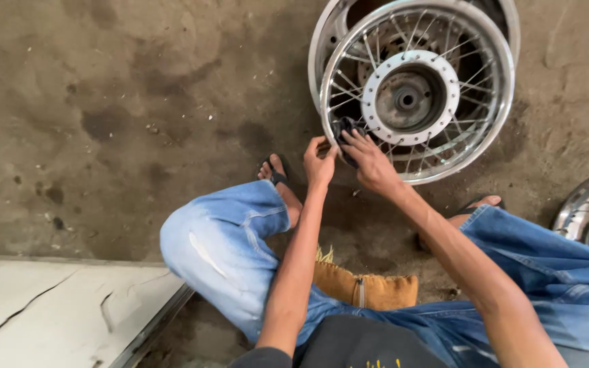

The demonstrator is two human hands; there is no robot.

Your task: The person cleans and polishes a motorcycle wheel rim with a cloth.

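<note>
The light is soft daylight, even and moderately bright. The chrome wheel (417, 92) shows small bright glints on its rim and spokes. Shadows under the knees are weak and diffuse on the concrete floor (103, 102). The picture is sharp in the middle, and the wide lens bends the edges slightly.

Both my bare arms reach forward between my spread knees. My left hand (320, 162) is half-curled, fingers bent inward and pinching. Just beside it, my right hand (368, 160) stretches flat, fingers pressing forward, wrist straight.
</note>
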